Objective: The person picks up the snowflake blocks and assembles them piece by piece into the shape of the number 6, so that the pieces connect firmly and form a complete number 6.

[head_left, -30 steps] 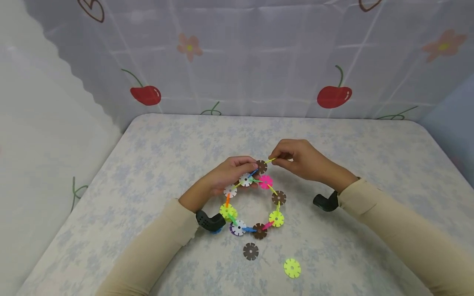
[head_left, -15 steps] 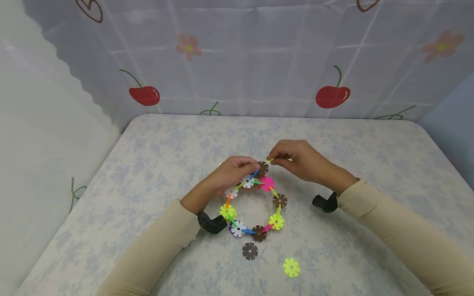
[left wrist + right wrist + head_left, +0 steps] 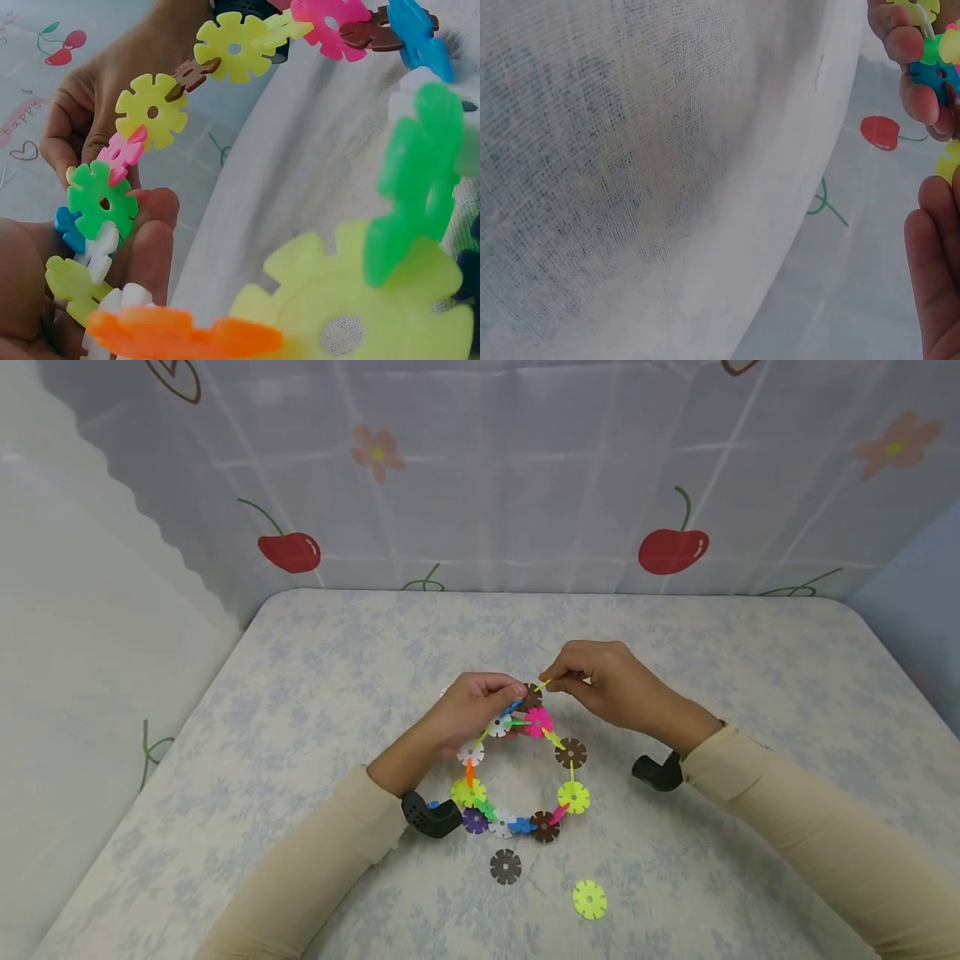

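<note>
A ring of linked, notched plastic discs in many colours hangs below the left hand [image 3: 474,710], which grips its upper part. The left thumb lies by a blue disc [image 3: 70,227] at the top of the ring. Joined there is a brown disc [image 3: 531,697], with a yellow disc [image 3: 543,686] seen edge-on beside it. The right hand [image 3: 611,683] pinches that yellow disc between thumb and fingertips. In the left wrist view a green disc [image 3: 103,201] rests near the left fingers. The right wrist view shows both hands at its right edge.
A loose brown disc [image 3: 506,867] and a loose yellow disc [image 3: 589,900] lie on the patterned tablecloth [image 3: 360,643] nearer the camera. Partly hidden by the left wrist, a purple disc [image 3: 475,821] sits by the ring's lower left. A printed curtain [image 3: 487,477] hangs behind the table.
The lower part of the ring has swung slightly to the right, showing more of the purple disc. Both hands keep nearly the same place and hold.
</note>
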`<state>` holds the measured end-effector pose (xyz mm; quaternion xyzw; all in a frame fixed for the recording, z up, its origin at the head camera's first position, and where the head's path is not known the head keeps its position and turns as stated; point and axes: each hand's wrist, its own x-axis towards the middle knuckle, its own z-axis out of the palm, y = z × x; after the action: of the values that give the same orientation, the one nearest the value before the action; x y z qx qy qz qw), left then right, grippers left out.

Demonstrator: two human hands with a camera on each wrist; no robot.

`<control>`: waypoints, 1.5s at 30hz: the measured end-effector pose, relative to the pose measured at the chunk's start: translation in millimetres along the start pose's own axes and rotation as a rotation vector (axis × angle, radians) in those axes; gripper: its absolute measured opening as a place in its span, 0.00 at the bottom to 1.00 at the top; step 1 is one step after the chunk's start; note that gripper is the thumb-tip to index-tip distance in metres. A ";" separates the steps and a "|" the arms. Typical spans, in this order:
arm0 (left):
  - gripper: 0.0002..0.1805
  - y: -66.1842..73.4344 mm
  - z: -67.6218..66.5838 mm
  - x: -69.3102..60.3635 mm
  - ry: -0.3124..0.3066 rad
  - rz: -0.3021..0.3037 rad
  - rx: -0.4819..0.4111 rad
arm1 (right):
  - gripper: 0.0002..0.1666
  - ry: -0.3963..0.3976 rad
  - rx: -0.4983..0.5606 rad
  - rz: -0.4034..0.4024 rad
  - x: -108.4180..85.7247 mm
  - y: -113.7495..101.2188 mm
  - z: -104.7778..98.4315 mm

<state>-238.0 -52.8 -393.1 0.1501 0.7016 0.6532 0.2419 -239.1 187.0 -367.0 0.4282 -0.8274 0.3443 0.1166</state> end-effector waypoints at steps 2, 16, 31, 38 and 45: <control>0.15 1.4 1.2 -0.3 -0.003 -0.001 -0.027 | 0.14 0.012 0.001 0.003 -0.8 -0.9 -0.1; 0.14 6.0 5.1 -1.8 -0.027 0.007 0.009 | 0.13 0.012 -0.005 -0.052 -6.1 -5.4 1.6; 0.27 7.5 -9.0 -5.9 -0.252 -0.068 0.162 | 0.17 0.087 -0.036 0.039 -11.6 1.9 -9.2; 0.32 1.7 -5.1 -8.8 -0.245 -0.025 0.170 | 0.16 0.099 0.003 0.089 -14.4 2.5 -4.9; 0.26 0.8 -3.9 -4.7 -0.250 -0.047 0.112 | 0.17 0.088 0.081 0.102 -14.3 3.2 -0.8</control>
<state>-236.2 -58.4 -391.5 0.2270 0.7049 0.5832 0.3338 -233.1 197.8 -374.9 0.3743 -0.8275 0.4016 0.1177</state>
